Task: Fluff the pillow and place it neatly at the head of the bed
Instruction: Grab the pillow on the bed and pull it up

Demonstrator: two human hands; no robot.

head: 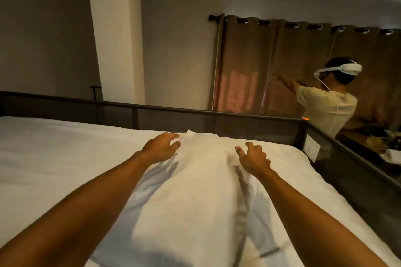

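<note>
Dim, warm light fills a bedroom with grey walls (178, 50) and one white-sheeted bed (54, 158) that takes up the lower half of the head view, bounded at its far end and right side by a dark metal bed frame (217, 119). One white pillow (195, 191) lies lengthwise on the mattress, running away from the camera, its far end close to the rail at the head of the bed and one corner of the pillowcase sticking up there. Two bare forearms reach forward over it. The left hand (161, 147) is spread, palm down, fingers loosely curled, at the pillow's far left edge; its fingertips lie at the fabric, but whether they press on it or hover just above cannot be told, and a hand-shaped shadow falls on the pillow beneath it. The right hand (252, 156) is likewise open with fingers splayed and bent, palm down over the far right part of the pillow, gripping nothing; its shadow runs down the pillow below the wrist. Beyond the bed hang brown grommet curtains (282, 67) on one black rod. One second person (325, 104) in a pale shirt and a white headset stands at the curtains with arms raised, back turned.
</note>
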